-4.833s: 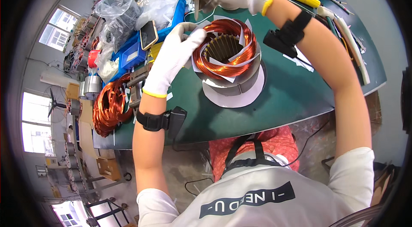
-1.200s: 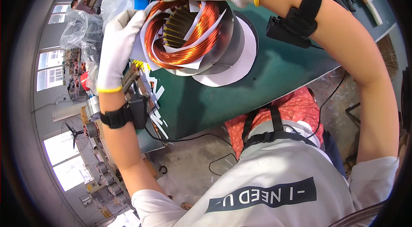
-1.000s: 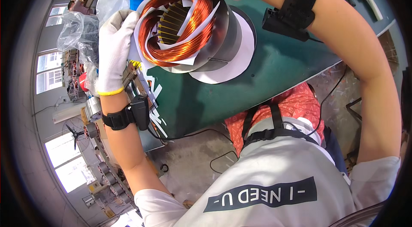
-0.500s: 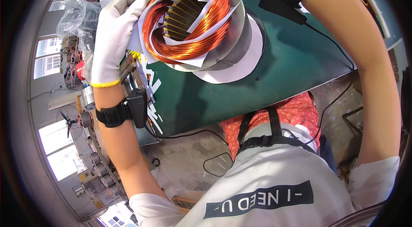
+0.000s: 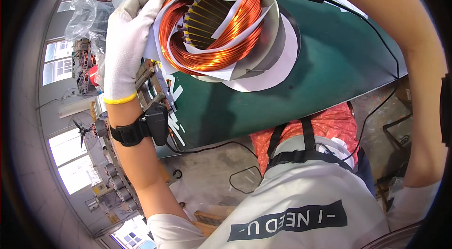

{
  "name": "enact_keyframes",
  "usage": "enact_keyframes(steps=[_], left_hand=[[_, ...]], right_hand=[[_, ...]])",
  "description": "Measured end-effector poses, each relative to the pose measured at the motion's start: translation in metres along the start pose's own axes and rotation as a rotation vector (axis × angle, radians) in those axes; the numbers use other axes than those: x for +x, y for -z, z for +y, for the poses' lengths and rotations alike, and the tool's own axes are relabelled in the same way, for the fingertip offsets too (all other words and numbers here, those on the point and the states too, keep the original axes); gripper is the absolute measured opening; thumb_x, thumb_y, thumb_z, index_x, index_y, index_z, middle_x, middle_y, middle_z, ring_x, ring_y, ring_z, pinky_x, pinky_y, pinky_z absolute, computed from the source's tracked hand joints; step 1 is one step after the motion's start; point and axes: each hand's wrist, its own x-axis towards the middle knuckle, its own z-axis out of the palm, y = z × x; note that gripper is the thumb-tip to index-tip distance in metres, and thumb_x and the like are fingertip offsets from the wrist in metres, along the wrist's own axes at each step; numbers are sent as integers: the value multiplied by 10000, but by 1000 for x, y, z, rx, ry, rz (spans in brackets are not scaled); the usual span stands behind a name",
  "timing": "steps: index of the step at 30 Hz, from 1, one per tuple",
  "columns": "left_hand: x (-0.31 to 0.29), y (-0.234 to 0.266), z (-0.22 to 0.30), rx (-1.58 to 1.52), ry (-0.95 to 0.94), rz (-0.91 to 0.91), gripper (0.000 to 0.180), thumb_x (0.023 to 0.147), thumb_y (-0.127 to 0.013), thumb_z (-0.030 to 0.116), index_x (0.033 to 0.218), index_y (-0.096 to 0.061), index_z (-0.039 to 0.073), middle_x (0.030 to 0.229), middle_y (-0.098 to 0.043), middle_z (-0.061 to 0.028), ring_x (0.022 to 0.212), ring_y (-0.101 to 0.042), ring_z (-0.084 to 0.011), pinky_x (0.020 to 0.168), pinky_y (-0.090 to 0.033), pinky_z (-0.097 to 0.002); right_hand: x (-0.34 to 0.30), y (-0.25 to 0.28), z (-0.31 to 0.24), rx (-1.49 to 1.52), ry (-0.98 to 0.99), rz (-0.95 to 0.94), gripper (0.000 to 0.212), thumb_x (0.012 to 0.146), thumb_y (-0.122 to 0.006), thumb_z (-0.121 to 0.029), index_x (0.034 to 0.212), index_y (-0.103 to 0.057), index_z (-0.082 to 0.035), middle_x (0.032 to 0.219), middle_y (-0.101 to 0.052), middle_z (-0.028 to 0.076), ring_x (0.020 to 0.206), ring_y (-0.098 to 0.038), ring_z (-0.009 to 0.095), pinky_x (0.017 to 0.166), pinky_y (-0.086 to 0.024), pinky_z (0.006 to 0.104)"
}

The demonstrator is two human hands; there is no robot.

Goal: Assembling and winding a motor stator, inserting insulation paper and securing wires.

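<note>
1. The stator, a metal shell (image 5: pixel 272 45) crowned by a thick ring of copper wire (image 5: pixel 212 62), stood on a white disc (image 5: pixel 278 67) on the green desk (image 5: pixel 230 119), set well back from the near edge and between the two near corners. White strips (image 5: pixel 176 93) lay near the near left corner.
2. The stator looked dense, probably heavy for its bulk, so two hands seemed wiser than one for any lift or turn.
3. The shell was the stiff part and the best hold: palms against opposite sides, below the wire. Its smooth, shiny surface might have slid under a cloth glove.
4. The wire was a springy bundle of fine strands, likely to give under pressure. Its thin coating could scratch, making it a poor handle.
5. The white sheet (image 5: pixel 151 46) jutting from the ring's left side seemed light and easily creased, better pinched flat near its root than tugged by a corner.
6. The yellow-edged slots (image 5: pixel 198 30) inside the bore looked narrow, with liners that a careless fingertip could fold.
7. The left hand (image 5: pixel 126 34), gloved, had its fingers curled beside that sheet; whether they gripped it, I could not tell. The right hand lay out of view past the upper rim, so its state could not be told.
</note>
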Motion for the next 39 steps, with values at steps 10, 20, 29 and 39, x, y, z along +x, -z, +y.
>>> enact_keyframes(steps=[10,20,29,39], left_hand=[[3,-6,-6,-30,27,25,354,1018,-634,313,1137,-672,-19,991,-696,-39,861,-607,-72,790,-509,-234],[1,-8,2,-74,36,42,275,994,-662,258,1029,-696,-13,850,-679,-4,739,-578,-37,675,-484,-209],[-3,-13,3,-91,43,96,276,990,-665,254,1036,-693,-17,850,-678,-1,725,-577,-36,655,-484,-211],[-1,-3,-3,-112,-35,-16,277,1002,-643,238,1043,-698,-30,858,-679,-1,775,-581,-31,715,-482,-207]], right_hand=[[-5,2,11,-253,95,-7,324,916,-543,-235,1105,-693,-18,1108,-707,213,1025,-690,349,874,-526,422],[-12,17,-2,17,-41,77,343,924,-531,-265,1103,-686,-17,1067,-711,207,996,-693,336,872,-527,419],[-29,33,-23,343,-191,182,362,931,-521,-292,1102,-680,-15,1030,-716,202,971,-696,325,870,-529,417],[-41,62,-35,672,-336,300,385,940,-509,-321,1101,-673,-13,989,-721,197,942,-700,312,868,-530,414]])
